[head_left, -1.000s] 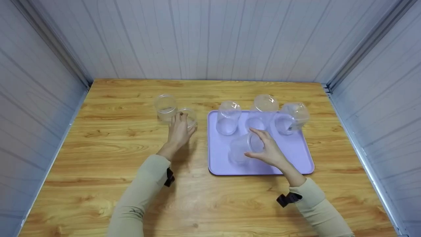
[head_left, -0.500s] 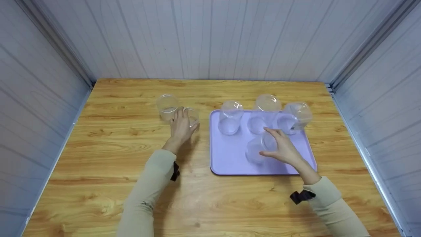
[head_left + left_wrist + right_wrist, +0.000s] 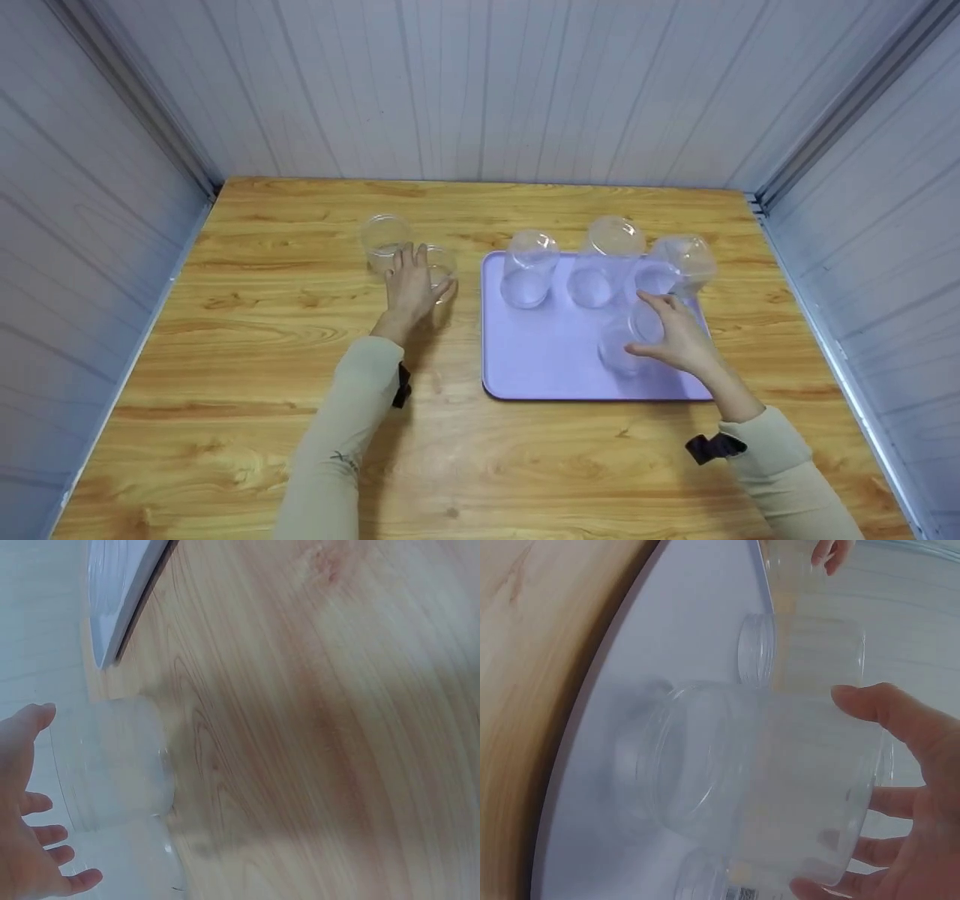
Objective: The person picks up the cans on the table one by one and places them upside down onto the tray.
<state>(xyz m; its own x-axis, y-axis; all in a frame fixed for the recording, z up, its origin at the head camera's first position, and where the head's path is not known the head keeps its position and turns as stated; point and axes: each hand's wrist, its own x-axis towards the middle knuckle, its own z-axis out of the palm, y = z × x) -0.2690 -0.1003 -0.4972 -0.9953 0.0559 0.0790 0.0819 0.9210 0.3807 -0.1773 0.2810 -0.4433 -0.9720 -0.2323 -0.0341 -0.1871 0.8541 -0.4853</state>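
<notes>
In the head view my right hand holds a clear plastic jar over the front right of the lilac tray. The right wrist view shows the thumb and fingers round the base end of this jar; its mouth faces the tray. Whether it touches the tray I cannot tell. My left hand is at the top of a clear jar standing on the table left of the tray, its fingers spread and fairly straight. A second clear jar stands beside it, partly behind the fingers.
Along the tray's back side stand a left jar, a middle jar and a right jar, all clear. The wooden table is bounded by pale panel walls at the back and sides.
My right hand has carried the held jar rightward across the front of the tray. My left hand stays by the table jar, its fingers straighter than before. The head view has shifted slightly.
</notes>
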